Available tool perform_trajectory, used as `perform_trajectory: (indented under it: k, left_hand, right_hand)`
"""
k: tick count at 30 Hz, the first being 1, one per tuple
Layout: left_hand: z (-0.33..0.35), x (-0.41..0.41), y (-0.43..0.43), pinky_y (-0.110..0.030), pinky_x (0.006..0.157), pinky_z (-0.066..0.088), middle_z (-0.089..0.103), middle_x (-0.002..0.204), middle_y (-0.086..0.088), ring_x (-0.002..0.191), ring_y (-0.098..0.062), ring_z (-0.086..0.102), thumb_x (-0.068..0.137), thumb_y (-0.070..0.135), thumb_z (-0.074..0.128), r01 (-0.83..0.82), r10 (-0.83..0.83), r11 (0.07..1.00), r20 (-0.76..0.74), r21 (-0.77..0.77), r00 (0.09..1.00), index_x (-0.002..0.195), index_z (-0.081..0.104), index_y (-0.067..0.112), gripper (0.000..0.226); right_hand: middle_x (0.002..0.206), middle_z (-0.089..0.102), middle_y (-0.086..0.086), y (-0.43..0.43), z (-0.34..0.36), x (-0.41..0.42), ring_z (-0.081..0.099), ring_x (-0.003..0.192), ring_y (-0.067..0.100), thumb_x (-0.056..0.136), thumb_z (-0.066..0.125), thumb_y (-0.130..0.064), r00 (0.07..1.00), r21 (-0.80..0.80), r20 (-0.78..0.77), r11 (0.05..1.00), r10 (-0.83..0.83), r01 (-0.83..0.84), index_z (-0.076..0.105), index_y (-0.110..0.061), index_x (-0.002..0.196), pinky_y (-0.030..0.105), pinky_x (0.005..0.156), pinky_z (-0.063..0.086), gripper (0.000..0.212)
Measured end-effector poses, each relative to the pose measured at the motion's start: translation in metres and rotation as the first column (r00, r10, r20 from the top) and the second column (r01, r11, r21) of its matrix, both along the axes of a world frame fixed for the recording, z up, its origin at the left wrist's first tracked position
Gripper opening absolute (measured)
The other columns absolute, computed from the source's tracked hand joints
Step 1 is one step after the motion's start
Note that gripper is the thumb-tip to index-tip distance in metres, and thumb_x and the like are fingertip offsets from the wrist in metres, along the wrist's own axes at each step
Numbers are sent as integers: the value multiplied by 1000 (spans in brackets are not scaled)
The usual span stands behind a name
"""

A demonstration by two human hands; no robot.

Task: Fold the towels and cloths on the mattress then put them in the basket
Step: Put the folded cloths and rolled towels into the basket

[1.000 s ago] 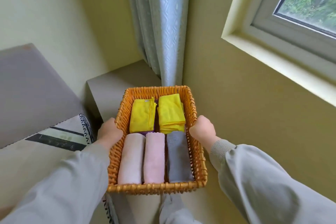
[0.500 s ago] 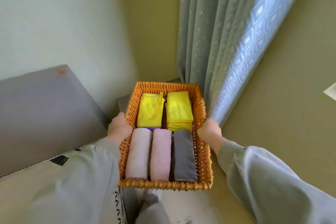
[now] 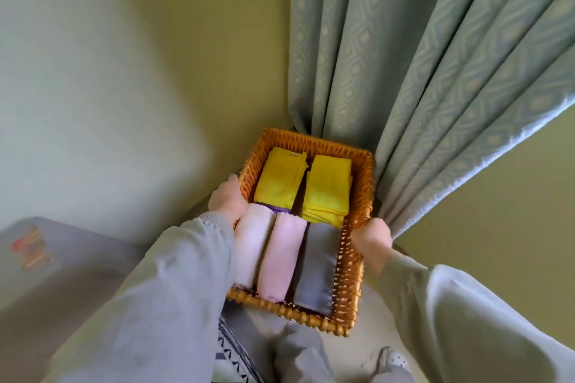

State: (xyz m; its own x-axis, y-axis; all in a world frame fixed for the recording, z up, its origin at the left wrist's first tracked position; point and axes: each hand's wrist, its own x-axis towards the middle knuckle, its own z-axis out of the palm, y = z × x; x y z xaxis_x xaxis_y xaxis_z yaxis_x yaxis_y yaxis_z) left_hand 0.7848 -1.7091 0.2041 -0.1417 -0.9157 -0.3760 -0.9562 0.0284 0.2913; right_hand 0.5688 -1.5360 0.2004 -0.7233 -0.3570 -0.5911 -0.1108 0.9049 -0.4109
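Curled over the left wall of the basket [image 3: 364, 183], the left hand [image 3: 227, 199] grips it with the thumb at the rim. Its fingers go down the outer side and are hidden behind the back of the hand. On the opposite wall, the right hand [image 3: 371, 238] grasps the rim the same way, and here too only the knuckles and wrist show, not the fingertips.

The wicker basket is held between the two hands in front of the person, its far right corner close to the folds of the curtain [image 3: 404, 71]. Blur makes it impossible to tell whether they touch.

Two folded yellow cloths [image 3: 280, 180] lie side by side in the far half. A thin strip of a purple cloth [image 3: 279, 210] peeks out under the left one, the rest of it covered. In the near half lie three rolls side by side: a cream towel [image 3: 253, 246], a pink towel [image 3: 280, 255] and a grey towel [image 3: 317, 267]. The left sleeve [image 3: 174, 289] hides the basket's near left corner and the edge of the cream towel.

A pale wall [image 3: 109, 71] fills the upper left. At lower left a grey surface [image 3: 71, 264] is smeared by motion, with a small reddish mark on it too blurred to make out. A patterned fabric [image 3: 230, 357] is cut off by the bottom edge.
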Motion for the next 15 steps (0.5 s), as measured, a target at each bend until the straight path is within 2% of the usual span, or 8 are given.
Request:
perform_trajectory:
  k: [4, 6, 8, 12, 15]
  left_hand:
    - [-8, -16, -35, -41, 82, 48, 62, 112, -18, 101, -40, 59, 86, 12, 48, 135, -137, 989, -21, -56, 990, 115, 47, 11, 29]
    - [-11, -22, -50, -40, 81, 49, 63, 113, -17, 101, -39, 60, 89, 14, 45, 181, -186, 980, -52, -84, 981, 125, 46, 15, 36]
    - [-13, -20, -59, -40, 84, 49, 62, 117, -18, 104, -39, 60, 90, 18, 46, 224, -229, 972, -69, -71, 971, 138, 37, 19, 49]
    - [-30, 11, -60, -41, 91, 48, 56, 128, -16, 111, -35, 57, 89, 15, 48, 194, -196, 979, 32, 65, 980, 150, 19, 21, 67]
    - [-52, 39, -48, -43, 94, 47, 55, 130, -13, 113, -34, 56, 88, 16, 46, 134, -156, 976, 120, 169, 980, 145, 25, 22, 62]
  right_hand:
    - [117, 60, 17, -7, -21, 17, 58, 109, 35, 86, 62, -26, 973, -10, 60, 975, -221, 222, 55, -3, 120, 38, 91, 47, 42]
    - [112, 59, 15, -12, -30, 29, 57, 107, 35, 86, 61, -24, 948, -44, 80, 949, -308, 312, 55, -5, 114, 35, 86, 46, 34]
    - [102, 58, 13, -20, -35, 37, 57, 101, 34, 85, 60, -20, 926, -71, 117, 927, -359, 368, 53, -8, 105, 33, 78, 44, 24]
    - [96, 59, 11, -31, -49, 37, 57, 85, 27, 79, 59, -9, 908, -81, 220, 921, -357, 382, 54, -4, 106, 30, 67, 46, 28]
    - [92, 60, 12, -29, -59, 33, 62, 84, 30, 81, 56, -9, 921, -11, 231, 945, -314, 326, 56, -2, 106, 34, 68, 54, 26]
